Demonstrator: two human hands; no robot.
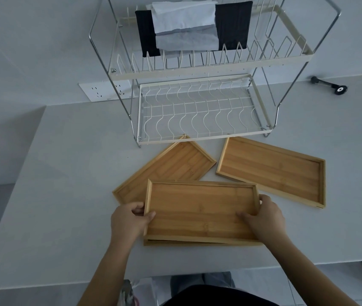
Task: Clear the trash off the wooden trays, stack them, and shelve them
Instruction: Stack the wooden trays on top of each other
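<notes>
A wooden tray (199, 209) sits in front of me on top of another tray (202, 242), whose edge shows just beneath it. My left hand (129, 219) grips the top tray's left end and my right hand (264, 215) grips its right end, thumbs inside the rim. A third tray (171, 166) lies angled behind, partly under the held one. A fourth tray (272, 171) lies to the right, apart from the others. All the trays look bare.
A two-tier wire dish rack (197, 111) stands behind the trays; its lower shelf is bare, its upper shelf holds black and white cloths (188, 25). A small black tool (330, 86) lies at the far right. The counter's front edge (87, 281) is near my body.
</notes>
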